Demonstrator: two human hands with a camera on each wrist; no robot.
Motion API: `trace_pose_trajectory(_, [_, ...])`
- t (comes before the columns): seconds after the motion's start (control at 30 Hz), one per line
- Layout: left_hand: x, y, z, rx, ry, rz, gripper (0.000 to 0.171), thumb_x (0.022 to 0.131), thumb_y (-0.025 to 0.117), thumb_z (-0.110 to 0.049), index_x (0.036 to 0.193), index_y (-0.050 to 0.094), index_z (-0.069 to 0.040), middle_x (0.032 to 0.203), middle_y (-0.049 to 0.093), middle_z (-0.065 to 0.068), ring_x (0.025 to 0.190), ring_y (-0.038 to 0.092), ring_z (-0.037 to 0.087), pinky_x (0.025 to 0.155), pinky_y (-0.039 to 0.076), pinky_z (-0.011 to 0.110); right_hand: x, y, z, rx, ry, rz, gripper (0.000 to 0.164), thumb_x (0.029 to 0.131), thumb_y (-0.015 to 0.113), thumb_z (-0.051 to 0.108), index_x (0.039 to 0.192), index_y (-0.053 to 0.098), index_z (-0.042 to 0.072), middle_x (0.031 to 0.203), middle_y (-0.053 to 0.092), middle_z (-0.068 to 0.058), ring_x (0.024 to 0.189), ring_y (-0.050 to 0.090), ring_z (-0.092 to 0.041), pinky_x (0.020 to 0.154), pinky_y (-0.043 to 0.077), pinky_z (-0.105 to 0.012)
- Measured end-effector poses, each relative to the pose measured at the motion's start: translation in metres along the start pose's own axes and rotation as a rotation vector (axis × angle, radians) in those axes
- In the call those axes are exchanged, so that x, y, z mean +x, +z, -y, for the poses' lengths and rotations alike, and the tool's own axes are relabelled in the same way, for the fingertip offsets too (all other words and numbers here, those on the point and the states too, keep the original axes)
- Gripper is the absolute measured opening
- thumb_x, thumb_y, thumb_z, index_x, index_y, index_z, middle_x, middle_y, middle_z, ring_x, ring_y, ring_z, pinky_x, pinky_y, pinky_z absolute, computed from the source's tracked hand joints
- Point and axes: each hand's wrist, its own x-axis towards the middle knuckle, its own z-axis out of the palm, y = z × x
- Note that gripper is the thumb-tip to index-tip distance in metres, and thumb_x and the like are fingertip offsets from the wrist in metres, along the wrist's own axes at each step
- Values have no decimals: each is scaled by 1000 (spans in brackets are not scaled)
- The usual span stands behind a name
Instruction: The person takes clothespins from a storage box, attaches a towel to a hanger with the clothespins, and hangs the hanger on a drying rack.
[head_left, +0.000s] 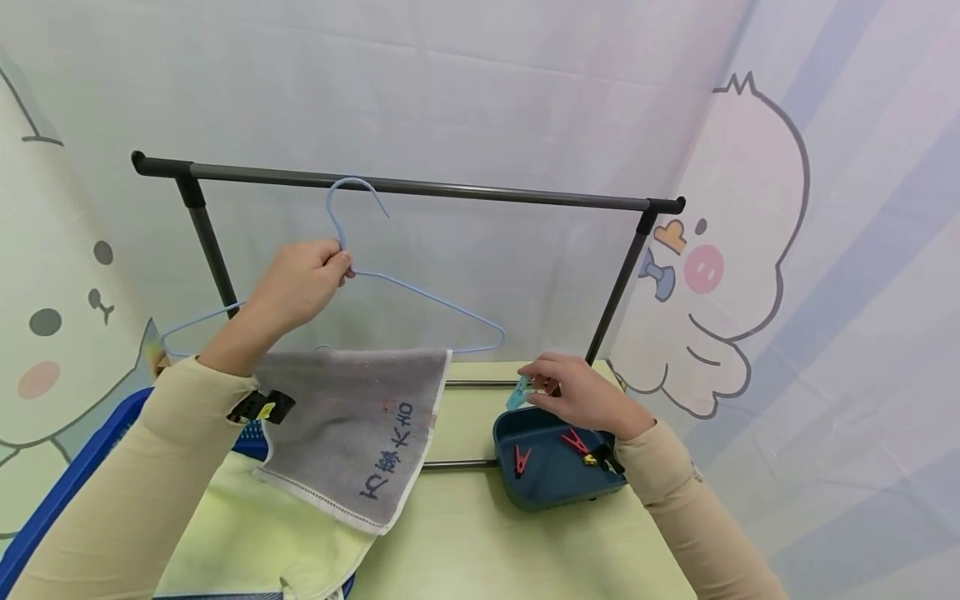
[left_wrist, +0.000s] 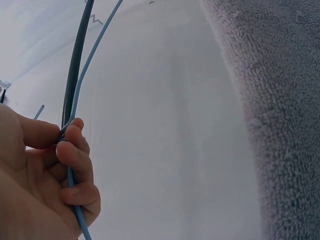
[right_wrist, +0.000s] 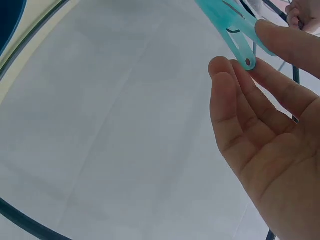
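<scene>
In the head view my left hand grips a light blue wire hanger at the base of its hook, in front of the rack's top bar. Over the hanger's lower bar hangs a grey towel with dark writing near one edge. The left wrist view shows the fingers curled round the blue wire. My right hand pinches a turquoise clothespin between thumb and fingers, just above a dark blue bin. Inside the bin lie red clothespins, partly hidden by the right wrist.
A black metal clothes rack stands on a pale green table. At the left a blue basket holds a yellow-green cloth. Behind is a curtain with cartoon figures.
</scene>
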Motion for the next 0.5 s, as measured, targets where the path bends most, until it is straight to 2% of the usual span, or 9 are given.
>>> trace_pose_trajectory(0.27, [1, 2, -1, 14, 15, 31, 33, 102, 39, -24, 95, 63, -2, 80, 57, 11, 66, 41, 24, 56, 31, 36, 6, 4, 7, 2, -44, -52, 34, 88, 68, 12, 120, 61, 4, 104, 60, -3, 85, 60, -11, 71, 52, -30])
trace_pose_trajectory(0.5, [-1, 5, -2, 41, 13, 72, 33, 102, 40, -24, 96, 65, -2, 84, 60, 12, 67, 44, 25, 56, 33, 37, 16, 12, 18, 19, -152, -178, 35, 83, 72, 5, 117, 63, 1, 100, 60, -5, 83, 61, -12, 68, 51, -25])
